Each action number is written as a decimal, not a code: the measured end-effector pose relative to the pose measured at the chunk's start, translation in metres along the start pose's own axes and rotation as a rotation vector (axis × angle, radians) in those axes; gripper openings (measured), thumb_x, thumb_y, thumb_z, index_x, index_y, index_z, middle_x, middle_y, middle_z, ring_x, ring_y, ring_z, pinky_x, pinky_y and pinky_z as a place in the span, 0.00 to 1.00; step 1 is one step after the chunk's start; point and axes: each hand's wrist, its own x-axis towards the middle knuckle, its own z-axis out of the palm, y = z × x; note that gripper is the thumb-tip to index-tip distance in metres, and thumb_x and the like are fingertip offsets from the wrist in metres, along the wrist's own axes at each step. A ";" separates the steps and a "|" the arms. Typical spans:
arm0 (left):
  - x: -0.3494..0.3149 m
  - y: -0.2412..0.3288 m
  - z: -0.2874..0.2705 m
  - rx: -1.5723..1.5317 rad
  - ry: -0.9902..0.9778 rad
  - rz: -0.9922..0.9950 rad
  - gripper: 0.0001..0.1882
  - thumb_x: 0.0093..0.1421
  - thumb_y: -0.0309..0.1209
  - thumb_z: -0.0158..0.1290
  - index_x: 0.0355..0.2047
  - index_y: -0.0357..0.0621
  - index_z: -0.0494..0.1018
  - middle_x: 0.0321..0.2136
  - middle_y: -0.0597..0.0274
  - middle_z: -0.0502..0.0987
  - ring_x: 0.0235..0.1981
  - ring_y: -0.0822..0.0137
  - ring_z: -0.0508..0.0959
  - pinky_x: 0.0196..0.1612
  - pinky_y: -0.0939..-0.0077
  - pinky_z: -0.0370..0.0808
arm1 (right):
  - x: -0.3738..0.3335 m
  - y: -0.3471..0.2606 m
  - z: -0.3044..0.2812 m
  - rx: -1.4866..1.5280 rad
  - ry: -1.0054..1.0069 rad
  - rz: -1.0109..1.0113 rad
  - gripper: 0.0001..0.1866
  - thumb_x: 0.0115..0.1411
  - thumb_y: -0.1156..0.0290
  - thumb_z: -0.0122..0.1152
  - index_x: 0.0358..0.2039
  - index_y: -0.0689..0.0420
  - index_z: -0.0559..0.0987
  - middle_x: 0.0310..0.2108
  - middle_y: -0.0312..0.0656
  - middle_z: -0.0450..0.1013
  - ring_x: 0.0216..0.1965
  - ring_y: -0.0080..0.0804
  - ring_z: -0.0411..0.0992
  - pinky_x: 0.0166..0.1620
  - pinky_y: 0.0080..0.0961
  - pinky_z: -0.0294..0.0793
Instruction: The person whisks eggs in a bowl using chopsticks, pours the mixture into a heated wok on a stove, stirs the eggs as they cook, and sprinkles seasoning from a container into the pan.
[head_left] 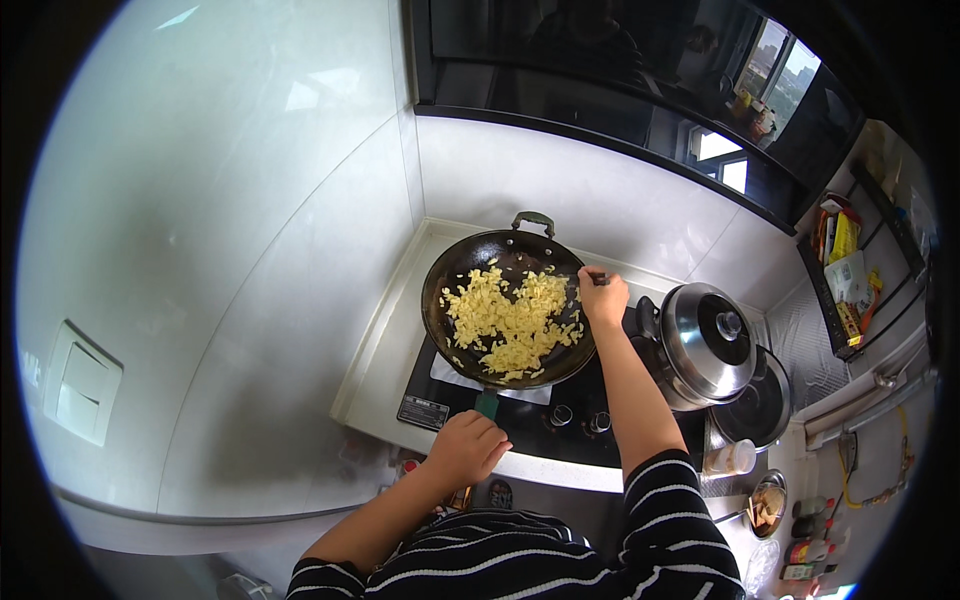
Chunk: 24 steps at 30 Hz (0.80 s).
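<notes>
A large dark wok [460,352] rests on the black gas stove [530,425], with a green-sleeved handle toward me and a loop handle at its far rim. Small pale yellow pieces that look like scrambled egg [515,318] are spread across its bottom. My left hand [468,445] is closed at the end of the near handle. At the wok's right rim, my right hand [604,298] is closed on a thin dark utensil handle [598,278]. The working end of that utensil cannot be made out.
To the right stands a lidded steel pot [700,335], close to my right forearm, with a black pan [757,405] beside it. A jar [732,458] and a bowl of food [768,505] are nearer me. Black cabinets [620,110] overhang the back; a wall [250,250] bounds the left.
</notes>
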 end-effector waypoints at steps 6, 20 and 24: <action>0.001 0.000 0.001 0.003 -0.019 -0.001 0.07 0.50 0.30 0.60 0.25 0.45 0.73 0.25 0.62 0.74 0.30 0.58 0.74 0.35 0.65 0.72 | -0.047 -0.013 0.051 0.456 -0.287 0.182 0.08 0.47 0.67 0.69 0.27 0.56 0.85 0.22 0.40 0.80 0.26 0.23 0.78 0.33 0.23 0.75; -0.002 0.000 -0.001 -0.010 0.008 -0.017 0.07 0.50 0.30 0.60 0.26 0.45 0.73 0.25 0.62 0.74 0.29 0.58 0.74 0.34 0.66 0.72 | 0.009 0.020 0.034 0.049 0.186 0.127 0.12 0.48 0.63 0.70 0.24 0.59 0.81 0.19 0.39 0.77 0.23 0.29 0.77 0.30 0.27 0.75; 0.002 0.000 0.001 0.000 0.003 0.011 0.07 0.50 0.30 0.60 0.26 0.45 0.73 0.25 0.62 0.74 0.29 0.58 0.74 0.34 0.66 0.71 | -0.012 0.036 0.087 0.529 0.067 0.125 0.08 0.50 0.69 0.70 0.29 0.60 0.83 0.21 0.34 0.77 0.23 0.20 0.73 0.31 0.21 0.72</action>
